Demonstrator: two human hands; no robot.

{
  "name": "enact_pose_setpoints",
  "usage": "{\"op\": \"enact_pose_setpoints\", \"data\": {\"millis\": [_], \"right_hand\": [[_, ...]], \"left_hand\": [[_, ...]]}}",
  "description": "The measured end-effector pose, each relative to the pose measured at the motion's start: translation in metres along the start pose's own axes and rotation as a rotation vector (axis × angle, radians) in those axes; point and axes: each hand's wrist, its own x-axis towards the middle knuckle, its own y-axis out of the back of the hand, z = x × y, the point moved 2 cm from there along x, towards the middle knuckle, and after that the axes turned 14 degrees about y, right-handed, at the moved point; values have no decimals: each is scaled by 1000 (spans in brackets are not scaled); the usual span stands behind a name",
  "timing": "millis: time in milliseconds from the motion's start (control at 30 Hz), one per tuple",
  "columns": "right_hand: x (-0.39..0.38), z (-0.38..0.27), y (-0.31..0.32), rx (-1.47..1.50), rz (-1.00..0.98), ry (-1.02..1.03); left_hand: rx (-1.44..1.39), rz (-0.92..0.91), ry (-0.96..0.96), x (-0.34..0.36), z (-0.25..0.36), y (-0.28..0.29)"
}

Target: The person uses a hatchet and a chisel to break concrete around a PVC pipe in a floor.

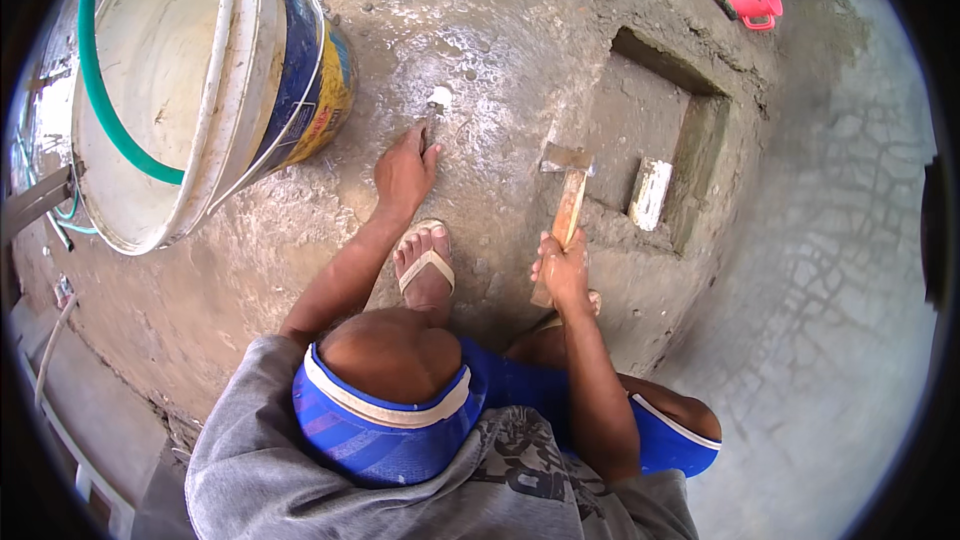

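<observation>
My right hand (565, 265) is wrapped round the wooden handle of a hammer (568, 202). The hammer's metal head points away from me, above the wet concrete floor, just left of a square recess (640, 105). Farther left, my left hand (403, 172) is closed, low over the floor, on a short, dark, chisel-like tool (427, 126). Its tip is by a small white spot (440, 97) on the floor; whether that is a hole or a patch cannot be made out. Most of the tool is hidden by my fingers.
A large lidded bucket (300, 90) stands at the left with a green hose (105, 105) across its lid. A white-faced block (651, 194) sits in the recess's near part. A pink mug (755, 4) lies at the far right. My sandalled foot (427, 265) is between my hands.
</observation>
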Motion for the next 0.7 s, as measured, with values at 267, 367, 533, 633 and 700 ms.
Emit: {"op": "enact_pose_setpoints", "data": {"millis": [267, 367, 533, 633, 700], "right_hand": [[0, 4, 5, 107, 1, -16], [-2, -3, 11, 116, 12, -25], [-14, 2, 15, 183, 29, -83], [-16, 3, 20, 160, 22, -79], [-11, 0, 28, 121, 1, -48]], "left_hand": [[-37, -32, -20, 10, 11, 8], [-201, -79, -22, 3, 4, 3], [-579, -443, 103, -41, -11, -25], [-678, -545, 142, -76, -15, -40], [-698, -558, 145, -95, -26, -52]]}}
